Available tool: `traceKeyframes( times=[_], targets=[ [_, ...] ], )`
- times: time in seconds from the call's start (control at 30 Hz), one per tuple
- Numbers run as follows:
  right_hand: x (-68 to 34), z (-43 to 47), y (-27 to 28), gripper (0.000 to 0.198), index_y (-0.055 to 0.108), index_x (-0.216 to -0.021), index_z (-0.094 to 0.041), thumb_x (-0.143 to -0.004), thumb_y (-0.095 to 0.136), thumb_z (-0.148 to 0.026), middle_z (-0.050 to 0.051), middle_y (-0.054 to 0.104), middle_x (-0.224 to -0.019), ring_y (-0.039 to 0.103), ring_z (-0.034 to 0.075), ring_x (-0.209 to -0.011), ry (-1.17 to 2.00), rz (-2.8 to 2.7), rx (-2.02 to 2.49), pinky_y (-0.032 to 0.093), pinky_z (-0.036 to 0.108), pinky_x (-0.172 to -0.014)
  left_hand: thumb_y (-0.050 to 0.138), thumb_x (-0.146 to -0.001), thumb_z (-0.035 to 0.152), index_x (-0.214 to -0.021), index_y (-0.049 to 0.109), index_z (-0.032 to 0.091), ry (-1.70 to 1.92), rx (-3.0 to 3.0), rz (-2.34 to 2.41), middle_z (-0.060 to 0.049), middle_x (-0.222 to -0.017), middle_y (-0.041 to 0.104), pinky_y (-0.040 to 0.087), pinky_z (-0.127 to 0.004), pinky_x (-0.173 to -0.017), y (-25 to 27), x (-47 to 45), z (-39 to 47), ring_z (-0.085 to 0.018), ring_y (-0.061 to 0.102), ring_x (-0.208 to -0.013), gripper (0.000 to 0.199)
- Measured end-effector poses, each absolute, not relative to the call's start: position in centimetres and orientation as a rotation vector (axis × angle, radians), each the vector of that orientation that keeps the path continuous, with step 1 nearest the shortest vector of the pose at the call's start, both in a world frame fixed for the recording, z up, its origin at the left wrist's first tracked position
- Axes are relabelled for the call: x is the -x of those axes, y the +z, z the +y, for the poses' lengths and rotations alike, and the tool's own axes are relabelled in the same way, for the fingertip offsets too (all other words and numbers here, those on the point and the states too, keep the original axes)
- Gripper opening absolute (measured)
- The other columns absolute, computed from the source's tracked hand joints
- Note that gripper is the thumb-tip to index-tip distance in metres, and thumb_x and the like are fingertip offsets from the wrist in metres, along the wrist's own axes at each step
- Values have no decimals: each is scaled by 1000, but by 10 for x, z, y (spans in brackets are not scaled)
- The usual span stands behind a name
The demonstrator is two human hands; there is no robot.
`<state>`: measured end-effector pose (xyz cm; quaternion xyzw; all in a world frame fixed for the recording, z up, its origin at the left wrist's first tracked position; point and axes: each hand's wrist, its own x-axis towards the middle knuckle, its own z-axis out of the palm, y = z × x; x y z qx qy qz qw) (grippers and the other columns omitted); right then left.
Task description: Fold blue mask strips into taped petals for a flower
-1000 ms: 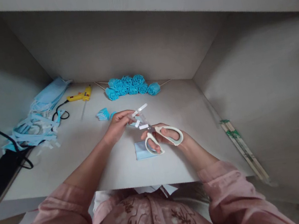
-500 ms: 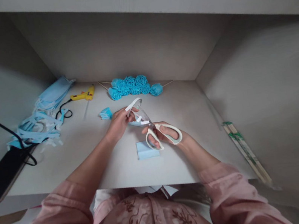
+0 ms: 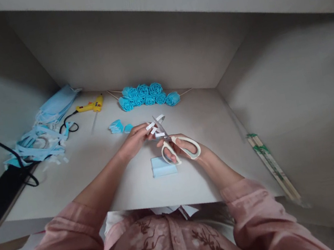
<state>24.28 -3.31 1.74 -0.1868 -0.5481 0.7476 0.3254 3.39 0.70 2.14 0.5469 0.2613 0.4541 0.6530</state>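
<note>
My right hand (image 3: 179,145) is closed around the white handles of a pair of scissors (image 3: 184,147), thumb and fingers through the loops. The blades point away from me and stand apart. My left hand (image 3: 140,139) pinches a thin white strip (image 3: 160,119), which curls past the blades; short white pieces lie across it near the fingers. Below the hands a light blue folded piece of mask fabric (image 3: 163,167) rests on the table. Beside my left hand's knuckles are small cut blue pieces (image 3: 116,127).
Several blue fabric roses (image 3: 149,94) on sticks lie along the back wall. A yellow glue gun (image 3: 91,106), blue masks (image 3: 58,104), cut scraps (image 3: 38,144) and a black phone-like slab (image 3: 1,197) are on the left. Packaged wooden sticks (image 3: 273,167) lie at right.
The scissor blades have opened and moved up around the white strip. The strip's loop has sunk lower and my left hand has shifted slightly. The whole view has drifted a little.
</note>
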Motion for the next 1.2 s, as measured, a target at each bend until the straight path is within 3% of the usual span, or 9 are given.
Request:
traceKeyframes(
  times=[0.33, 0.43, 0.73, 1.0, 1.2],
  targets=[
    [-239, -33, 11, 52, 64, -107, -8, -87, 60, -56, -1, 55, -61, 49, 8, -46, 1993, -1330, 491, 42, 21, -42, 62, -81, 37, -71, 64, 14, 1007, -1266, 656, 1, -63, 48, 34, -28, -67, 21, -33, 5, -14, 44, -65, 25],
    [-237, -33, 10, 51, 65, -103, -9, -87, 60, -57, -4, 51, -57, 45, 7, -42, 2005, -1306, 497, 41, 20, -40, 62, -81, 36, -81, 69, 13, 1007, -1258, 657, 1, -63, 49, 34, -28, -68, 21, -33, 5, -14, 44, -65, 25],
    [-231, -33, 13, 49, 69, -94, -11, -76, 72, -57, -6, 49, -54, 38, 4, -36, 2095, -1131, 525, 35, 18, -33, 60, -78, 31, -90, 73, 10, 1030, -1228, 557, 0, -63, 53, 35, -29, -69, 22, -31, 8, -15, 47, -66, 28],
    [-231, -37, 15, 46, 70, -97, -10, -79, 72, -52, -6, 46, -54, 34, 2, -36, 2047, -1157, 524, 29, 17, -31, 63, -80, 30, -85, 74, 14, 1068, -1281, 657, 2, -60, 49, 36, -26, -70, 23, -33, 6, -12, 46, -65, 20],
    [-224, -46, 22, 50, 70, -108, -10, -75, 77, -46, -7, 51, -52, 38, 3, -37, 1905, -1328, 706, 30, 16, -33, 66, -81, 45, -87, 73, 14, 1065, -1303, 784, 2, -59, 49, 36, -25, -61, 15, -33, 11, -12, 47, -60, 32]
  ],
)
